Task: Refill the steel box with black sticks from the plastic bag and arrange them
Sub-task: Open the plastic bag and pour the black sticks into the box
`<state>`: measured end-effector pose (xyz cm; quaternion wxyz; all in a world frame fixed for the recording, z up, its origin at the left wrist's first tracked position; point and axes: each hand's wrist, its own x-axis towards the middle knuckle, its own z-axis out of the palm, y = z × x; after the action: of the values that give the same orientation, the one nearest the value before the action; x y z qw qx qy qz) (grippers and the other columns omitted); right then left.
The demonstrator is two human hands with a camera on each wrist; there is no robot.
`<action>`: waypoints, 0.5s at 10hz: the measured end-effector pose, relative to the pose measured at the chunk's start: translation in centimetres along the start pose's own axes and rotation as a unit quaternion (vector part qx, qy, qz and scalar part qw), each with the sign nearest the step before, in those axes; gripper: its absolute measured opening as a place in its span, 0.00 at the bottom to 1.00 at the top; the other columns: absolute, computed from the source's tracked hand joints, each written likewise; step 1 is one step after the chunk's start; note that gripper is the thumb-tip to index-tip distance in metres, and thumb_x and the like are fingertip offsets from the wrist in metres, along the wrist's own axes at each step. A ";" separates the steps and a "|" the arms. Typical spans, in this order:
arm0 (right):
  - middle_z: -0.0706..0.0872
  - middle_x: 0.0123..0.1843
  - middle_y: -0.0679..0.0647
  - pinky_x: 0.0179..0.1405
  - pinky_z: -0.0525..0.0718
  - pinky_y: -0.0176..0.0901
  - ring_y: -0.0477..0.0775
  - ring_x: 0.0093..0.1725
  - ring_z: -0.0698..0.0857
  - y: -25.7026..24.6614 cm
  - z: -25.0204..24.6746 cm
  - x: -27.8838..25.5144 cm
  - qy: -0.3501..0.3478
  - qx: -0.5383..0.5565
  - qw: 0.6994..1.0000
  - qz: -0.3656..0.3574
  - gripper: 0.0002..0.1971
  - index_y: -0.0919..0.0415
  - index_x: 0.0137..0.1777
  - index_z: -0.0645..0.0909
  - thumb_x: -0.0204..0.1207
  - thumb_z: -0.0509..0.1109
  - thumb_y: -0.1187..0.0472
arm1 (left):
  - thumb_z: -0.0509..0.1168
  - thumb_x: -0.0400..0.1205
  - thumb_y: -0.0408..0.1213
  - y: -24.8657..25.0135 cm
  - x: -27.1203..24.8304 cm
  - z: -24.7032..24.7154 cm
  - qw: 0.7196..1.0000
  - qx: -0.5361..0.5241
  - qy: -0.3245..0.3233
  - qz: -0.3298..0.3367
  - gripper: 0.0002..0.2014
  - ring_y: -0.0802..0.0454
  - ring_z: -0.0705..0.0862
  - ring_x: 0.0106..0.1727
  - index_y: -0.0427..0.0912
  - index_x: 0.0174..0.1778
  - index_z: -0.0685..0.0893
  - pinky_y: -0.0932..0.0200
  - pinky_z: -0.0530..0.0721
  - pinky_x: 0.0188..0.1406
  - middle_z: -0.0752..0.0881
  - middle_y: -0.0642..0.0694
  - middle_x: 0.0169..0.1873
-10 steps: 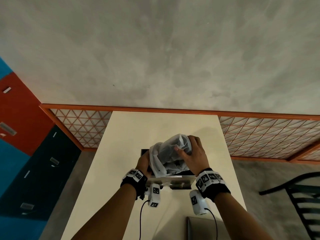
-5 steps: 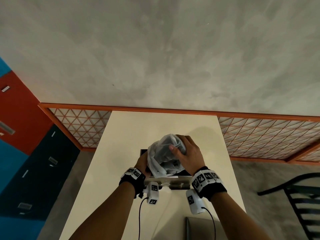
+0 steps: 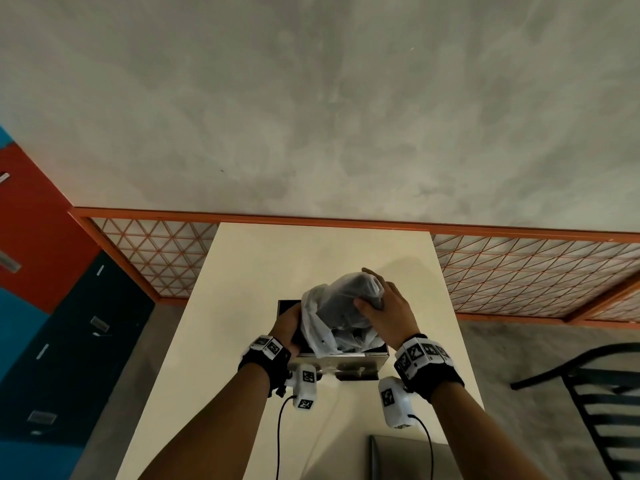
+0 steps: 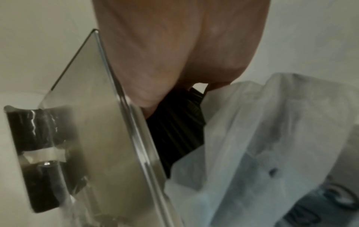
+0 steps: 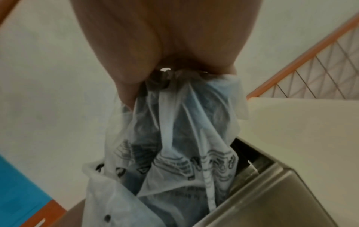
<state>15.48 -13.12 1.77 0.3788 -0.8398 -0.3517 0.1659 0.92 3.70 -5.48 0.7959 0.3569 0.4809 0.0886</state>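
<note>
Plastic bag (image 3: 325,317) clenched in our right grip (image 3: 388,317); left grip (image 3: 285,323) clamps the steel bin (image 3: 343,360). We should lift straight, slowly.

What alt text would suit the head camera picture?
A person's right hand grips the bunched top of a white plastic bag half inside a metal bin, while the left hand holds the bin's left rim. The bin sits on a cream table.

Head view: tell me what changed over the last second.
Almost nothing. The right hand still grips the bag at its top, thumb shifting slightly; the bag sits in the box, not visibly higher or lower. The left hand still holds the box's left side. Box and table unmoved.
</note>
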 end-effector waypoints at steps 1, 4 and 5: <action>0.75 0.74 0.50 0.59 0.76 0.41 0.55 0.67 0.79 0.2 -0.2 -0.5 0.027 0.061 0.998 0.013 0.33 0.32 0.79 0.63 0.77 0.72 0.51 | 0.63 0.88 0.39 -0.3 1.0 0.2 1.000 0.005 -0.012 0.003 0.14 0.41 0.88 0.45 0.37 0.43 0.90 0.48 0.86 0.48 0.92 0.43 0.39; 0.73 0.77 0.53 0.72 0.74 0.55 0.61 0.74 0.74 0.8 1.6 -1.7 0.032 0.075 0.993 0.086 0.36 0.33 0.80 0.60 0.73 0.60 0.26 | 0.75 0.77 0.46 -0.4 2.3 -0.1 0.999 0.023 -0.020 -0.020 0.24 0.34 0.87 0.57 0.35 0.64 0.88 0.37 0.85 0.64 0.89 0.29 0.59; 0.74 0.77 0.50 0.69 0.78 0.58 0.58 0.72 0.76 -1.1 1.5 -1.6 0.047 0.062 0.997 0.019 0.30 0.31 0.78 0.61 0.77 0.57 0.29 | 0.64 0.88 0.52 -1.3 2.6 1.4 0.994 -0.067 0.036 0.074 0.18 0.40 0.91 0.47 0.41 0.49 0.89 0.49 0.90 0.47 0.92 0.40 0.45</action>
<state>13.08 -12.95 1.65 0.4434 -0.8280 -0.3064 0.1547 3.18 3.30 -7.77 0.7918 0.3337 0.4742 0.1921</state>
